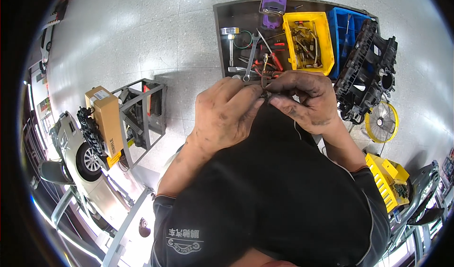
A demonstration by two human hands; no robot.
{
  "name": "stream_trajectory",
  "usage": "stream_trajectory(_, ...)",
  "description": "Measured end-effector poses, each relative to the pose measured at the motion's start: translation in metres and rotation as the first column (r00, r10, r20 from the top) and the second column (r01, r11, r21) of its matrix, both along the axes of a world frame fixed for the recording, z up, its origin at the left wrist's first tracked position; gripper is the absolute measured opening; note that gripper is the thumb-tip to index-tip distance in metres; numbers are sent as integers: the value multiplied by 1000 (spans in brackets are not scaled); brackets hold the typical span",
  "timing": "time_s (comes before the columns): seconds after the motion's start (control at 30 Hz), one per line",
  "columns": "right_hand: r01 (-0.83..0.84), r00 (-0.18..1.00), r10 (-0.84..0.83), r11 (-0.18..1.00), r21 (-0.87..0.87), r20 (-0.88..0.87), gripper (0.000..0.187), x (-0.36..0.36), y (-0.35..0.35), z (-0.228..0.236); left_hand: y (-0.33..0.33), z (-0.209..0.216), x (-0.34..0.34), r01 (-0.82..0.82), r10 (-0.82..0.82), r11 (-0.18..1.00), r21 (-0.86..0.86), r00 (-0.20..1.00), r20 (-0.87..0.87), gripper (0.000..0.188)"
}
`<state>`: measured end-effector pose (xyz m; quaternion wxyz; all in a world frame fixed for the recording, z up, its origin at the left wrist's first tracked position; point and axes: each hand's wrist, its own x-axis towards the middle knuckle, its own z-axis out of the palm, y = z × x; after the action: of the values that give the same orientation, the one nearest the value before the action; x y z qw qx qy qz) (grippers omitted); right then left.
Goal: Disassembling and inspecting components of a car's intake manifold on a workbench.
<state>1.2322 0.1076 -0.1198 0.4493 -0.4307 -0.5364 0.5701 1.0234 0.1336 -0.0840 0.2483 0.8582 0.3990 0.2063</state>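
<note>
My left hand and my right hand meet in front of my chest, both stained with dark grime. Between their fingertips is a small dark part, pinched from both sides; it is mostly covered by fingers, so its kind does not show. Just beyond the hands lies a dark tray top with a combination wrench, a red-handled screwdriver and several pliers. A yellow bin of metal fittings and bolts stands behind my right hand.
Right of the yellow bin are a blue divided bin and a black engine intake manifold. A purple-and-black device sits at the far edge. A yellow fan is at right; a metal-framed cart with a cardboard box at left.
</note>
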Motion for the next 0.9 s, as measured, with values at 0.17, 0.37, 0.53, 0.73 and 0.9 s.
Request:
stream_trajectory(0.17,-48,998,42,989,143,41,17,1,-1,-5,-7,-1,-2,20,-20,1000,-3,999,35,17)
stream_trajectory(0.37,-95,995,91,978,187,30,20,3,-1,-6,-13,-3,-2,4,-3,1000,-3,999,48,16)
stream_trajectory(0.53,0,991,-1,1000,-4,-132,24,-1,-10,-11,-16,-7,0,-57,64,996,-73,993,96,16)
stream_trajectory(0.73,-39,995,31,996,-82,-93,22,6,-6,0,-19,-4,6,-39,91,947,-318,984,153,16)
stream_trajectory(0.9,-99,985,100,995,13,-139,17,11,0,-2,-19,0,10,-17,230,738,-674,946,228,38)
